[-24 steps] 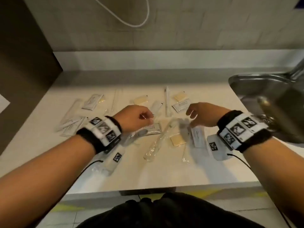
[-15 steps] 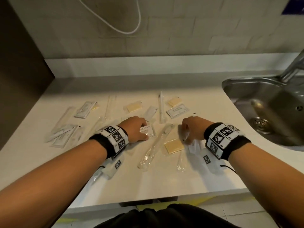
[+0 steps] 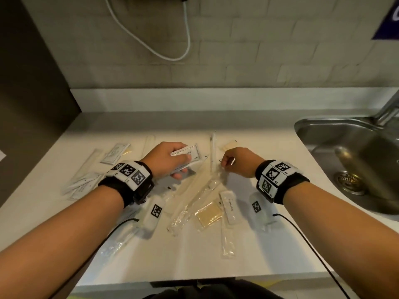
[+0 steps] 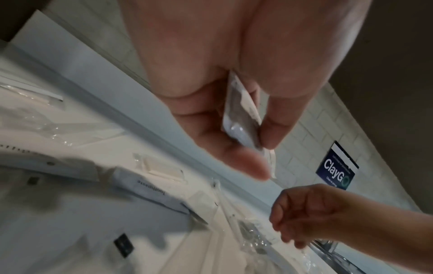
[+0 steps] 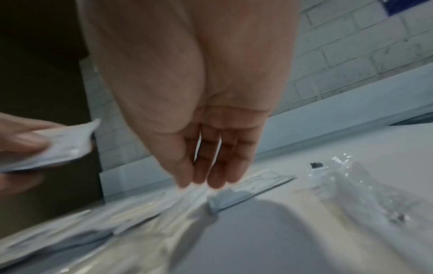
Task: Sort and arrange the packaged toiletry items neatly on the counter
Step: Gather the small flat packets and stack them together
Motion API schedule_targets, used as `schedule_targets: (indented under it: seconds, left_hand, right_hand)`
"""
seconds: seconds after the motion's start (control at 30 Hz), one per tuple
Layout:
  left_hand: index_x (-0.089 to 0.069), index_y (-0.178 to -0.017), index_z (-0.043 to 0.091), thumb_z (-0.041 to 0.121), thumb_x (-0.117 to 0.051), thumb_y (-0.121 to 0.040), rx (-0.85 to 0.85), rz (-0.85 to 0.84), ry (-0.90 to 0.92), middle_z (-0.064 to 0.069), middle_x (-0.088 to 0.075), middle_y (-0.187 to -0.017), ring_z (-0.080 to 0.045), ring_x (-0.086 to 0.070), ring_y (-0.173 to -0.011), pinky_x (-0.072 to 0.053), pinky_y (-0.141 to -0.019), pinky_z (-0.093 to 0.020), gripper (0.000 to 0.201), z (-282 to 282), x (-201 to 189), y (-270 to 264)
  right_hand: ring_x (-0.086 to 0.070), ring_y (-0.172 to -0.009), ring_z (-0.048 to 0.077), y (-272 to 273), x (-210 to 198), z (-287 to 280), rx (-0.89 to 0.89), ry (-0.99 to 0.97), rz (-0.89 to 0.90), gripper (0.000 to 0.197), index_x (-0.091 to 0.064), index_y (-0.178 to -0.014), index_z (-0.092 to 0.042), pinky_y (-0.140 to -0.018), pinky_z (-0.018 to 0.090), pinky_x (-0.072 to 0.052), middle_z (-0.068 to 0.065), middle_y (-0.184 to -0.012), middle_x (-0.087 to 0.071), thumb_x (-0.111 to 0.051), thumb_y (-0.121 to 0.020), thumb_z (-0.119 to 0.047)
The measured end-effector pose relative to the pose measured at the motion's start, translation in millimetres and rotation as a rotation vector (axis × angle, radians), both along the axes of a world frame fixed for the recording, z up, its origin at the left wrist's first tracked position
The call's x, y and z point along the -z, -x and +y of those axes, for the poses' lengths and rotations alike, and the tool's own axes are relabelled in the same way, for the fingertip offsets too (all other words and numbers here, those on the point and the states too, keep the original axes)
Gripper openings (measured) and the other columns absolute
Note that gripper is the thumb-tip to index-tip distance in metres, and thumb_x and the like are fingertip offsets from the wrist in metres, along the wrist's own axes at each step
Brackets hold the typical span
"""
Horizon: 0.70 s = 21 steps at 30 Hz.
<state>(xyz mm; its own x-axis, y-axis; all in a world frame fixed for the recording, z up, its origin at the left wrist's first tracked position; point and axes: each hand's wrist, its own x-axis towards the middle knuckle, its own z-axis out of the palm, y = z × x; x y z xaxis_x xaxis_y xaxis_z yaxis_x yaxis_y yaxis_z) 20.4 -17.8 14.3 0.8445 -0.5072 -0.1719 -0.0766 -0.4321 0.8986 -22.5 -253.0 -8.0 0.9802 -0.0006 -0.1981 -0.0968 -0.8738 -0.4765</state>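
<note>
Nearest the counter (image 3: 269,244) edge, a person's two forearms reach in over a loose scatter of wrapped toiletries: a long clear sleeve (image 3: 194,202) lying diagonal, a flat tan pad in clear wrap (image 3: 209,214) just right of it, a white packet marked "Toothbrush" (image 3: 229,207) beside that, plus another clear sleeve (image 3: 227,242) pointing toward the edge. This middle bunch overlaps and looks unsorted. Further in, the left hand (image 3: 167,158) is raised off the surface w/ a flat white sachet (image 3: 187,155) pinched between thumb and curled fingers; the left wrist view shows the sachet edge-on in that pinch, prob. lifted so it can go with its like. The right hand (image 3: 239,160) hovers just above the pile, near the top of the diagonal sleeve. From the head view its fingers look curled w/ something small and pale at the tips, but the right wrist view shows the fingers (image 5: 215,166) hanging fairly straight, pointing down at the packets, nothing clearly gripped, so I cannot tell whether it holds anything. Beyond and left, a group of white sachets and long packets (image 3: 86,171) lies roughly side by side, apparently the sorted lot. Far right sits a steel sink (image 3: 323,134), well apart from the items; behind everything, a tiled wall (image 3: 237,50) w/ a white cable (image 3: 151,48) looping down.
</note>
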Motion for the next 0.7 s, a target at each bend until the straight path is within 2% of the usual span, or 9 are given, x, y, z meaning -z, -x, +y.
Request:
schedule_targets:
  seconds: [0.1,0.17,0.27,0.4,0.47,0.53,0.63,0.7]
  left_hand:
    - [-0.065,-0.107,0.017,0.007,-0.055,-0.093,-0.045,-0.007,-0.009,-0.008,-0.068,-0.104,-0.021,-0.072,-0.078,-0.055,-0.049,-0.026,0.019,3.1,-0.4,1.1]
    - [-0.058,-0.109,0.018,0.006,-0.056,-0.092,-0.076,-0.011,-0.015,-0.005,-0.066,-0.107,-0.021,-0.073,-0.077,-0.054,-0.047,-0.025,0.02,6.3,0.9,1.2]
    - [-0.052,-0.105,0.016,0.003,-0.061,-0.089,-0.149,-0.01,0.002,-0.006,-0.067,-0.106,-0.022,-0.075,-0.07,-0.054,-0.047,-0.027,0.023,11.8,3.8,1.0]
    - [-0.063,-0.099,0.014,0.007,-0.073,-0.085,-0.207,-0.073,-0.021,-0.006,-0.073,-0.099,-0.017,-0.074,-0.069,-0.056,-0.052,-0.023,0.019,18.1,8.1,3.5]
    - [-0.068,-0.099,0.017,0.012,-0.075,-0.084,-0.195,-0.112,-0.075,-0.001,-0.075,-0.094,-0.02,-0.073,-0.075,-0.056,-0.055,-0.022,0.017,20.8,10.7,6.6]
    - [-0.068,-0.104,0.02,0.015,-0.074,-0.085,-0.197,-0.115,-0.095,0.001,-0.076,-0.094,-0.023,-0.073,-0.077,-0.056,-0.057,-0.024,0.021,23.4,11.8,9.2]
    - [-0.053,-0.126,0.027,0.017,-0.066,-0.093,-0.243,-0.065,-0.042,-0.003,-0.073,-0.104,-0.006,-0.067,-0.059,-0.055,-0.057,-0.025,0.036,31.1,11.3,13.6]
    - [-0.044,-0.132,0.031,0.017,-0.055,-0.099,-0.278,-0.013,0.009,-0.004,-0.071,-0.105,-0.008,-0.071,-0.064,-0.06,-0.062,-0.028,0.038,39.9,6.6,16.0]
  right_hand:
    - [-0.06,-0.106,0.024,-18.9,2.7,-13.5,0.03,0.154,-0.022,0.028,-0.062,-0.119,-0.012,-0.087,0.029,-0.048,0.006,-0.118,-0.063,-0.057,-0.092,-0.01]
    - [-0.059,-0.113,0.026,-26.2,10.9,-17.7,-0.003,0.279,0.05,0.04,-0.054,-0.131,-0.014,-0.093,0.033,-0.049,0.007,-0.129,-0.059,-0.053,-0.092,-0.007]
    - [-0.056,-0.117,0.026,-29.5,22.7,-17.7,0.019,0.34,0.096,0.053,-0.046,-0.138,-0.015,-0.097,0.035,-0.049,0.008,-0.13,-0.057,-0.056,-0.088,0.0]
    - [-0.062,-0.105,0.026,-31.7,24.7,-12.4,-0.024,0.429,0.132,0.03,-0.064,-0.117,-0.009,-0.091,0.034,-0.052,0.01,-0.117,-0.064,-0.061,-0.089,-0.018]
    - [-0.059,-0.104,0.025,-31.4,22.4,-9.9,-0.051,0.44,0.123,0.033,-0.064,-0.114,-0.011,-0.09,0.036,-0.052,0.008,-0.113,-0.065,-0.067,-0.086,-0.028]
    - [-0.055,-0.1,0.023,-30.0,18.5,-8.3,-0.082,0.403,0.083,0.033,-0.061,-0.108,-0.014,-0.087,0.034,-0.05,0.005,-0.112,-0.063,-0.071,-0.083,-0.031]
    - [-0.055,-0.086,0.019,-28.8,2.0,-3.5,-0.045,0.205,-0.001,0.019,-0.056,-0.098,-0.017,-0.075,0.027,-0.044,0.006,-0.108,-0.064,-0.069,-0.084,-0.02]
    - [-0.056,-0.083,0.02,-27.7,-18.8,2.5,-0.007,0.055,-0.108,0.023,-0.057,-0.098,-0.017,-0.07,0.025,-0.044,0.003,-0.1,-0.063,-0.073,-0.081,-0.019]
